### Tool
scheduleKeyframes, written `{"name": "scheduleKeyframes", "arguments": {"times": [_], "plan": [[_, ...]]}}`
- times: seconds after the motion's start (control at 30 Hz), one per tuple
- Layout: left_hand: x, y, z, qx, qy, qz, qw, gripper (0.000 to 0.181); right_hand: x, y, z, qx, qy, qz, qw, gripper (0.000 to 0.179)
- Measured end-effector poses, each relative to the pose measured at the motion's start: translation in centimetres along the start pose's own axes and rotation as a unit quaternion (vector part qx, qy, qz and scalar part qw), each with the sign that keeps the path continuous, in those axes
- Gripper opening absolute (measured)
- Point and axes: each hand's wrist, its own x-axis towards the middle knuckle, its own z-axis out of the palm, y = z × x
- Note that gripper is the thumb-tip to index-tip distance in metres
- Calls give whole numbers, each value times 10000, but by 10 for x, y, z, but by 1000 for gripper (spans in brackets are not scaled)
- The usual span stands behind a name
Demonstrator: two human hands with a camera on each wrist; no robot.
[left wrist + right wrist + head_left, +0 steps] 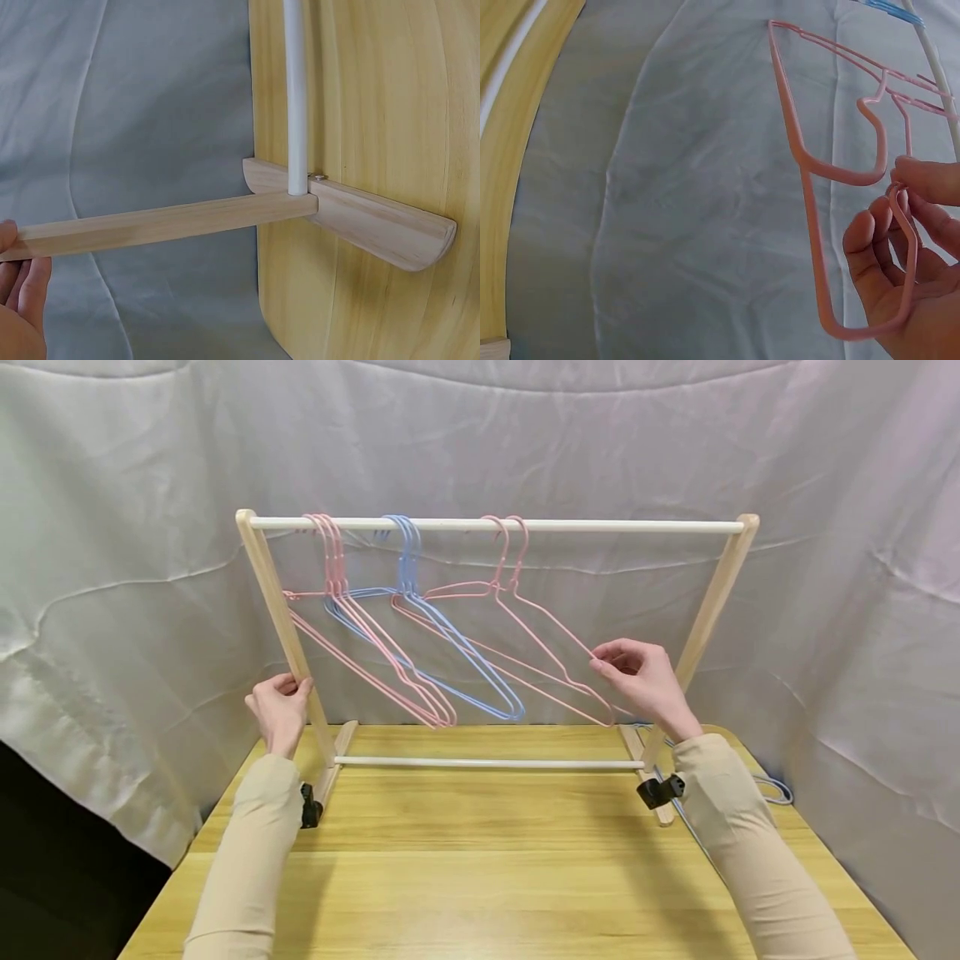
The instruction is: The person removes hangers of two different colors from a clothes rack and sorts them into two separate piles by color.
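1. The left hand (279,706) has thumb and fingers clamped round the pale wooden side post (275,602) of the rack; the post looks stiff, a sound place to steady the frame.
2. Beside it, a bunch of pink, thin-wire hangers (336,560) hangs from the straight white rail (600,526), hooks close together; a bunch would likely swing and tangle at its corners.
3. Next along the rail, the light-blue, thin-wire hangers (407,568) hang similarly, probably light and springy.
4. Farther right hangs a pink, smooth-looking wire hanger (504,553), its hook just beside the last one's.
5. The rightmost pink, smooth-looking wire hanger (816,262) is on the rail, its shoulder pinched by the right hand (637,672), thumb against fingers. It is probably light, fairly stiff, slightly slippery and hardly fragile; gripping nearer the hook's neck should limit twisting.
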Motion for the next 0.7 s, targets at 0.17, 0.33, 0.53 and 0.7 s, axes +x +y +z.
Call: {"name": "scheduleKeyframes", "arguments": {"times": [0.17, 0.33, 0.53, 0.7], "plan": [[0, 0, 0, 46, -22, -16, 10000, 30, -1, 0, 0, -25, 106, -93, 9999, 18], [0, 0, -1, 36, -40, 35, 10000, 30, -3, -1, -2, 19, 237, -173, 9996, 17], [1, -1, -1, 17, -77, 85, 9999, 30, -4, 1, -4, -9, 330, -99, 9994, 17], [2, -1, -1, -4, -87, 83, 9999, 31, -7, 1, -8, 60, 484, -144, 9987, 16]]}}
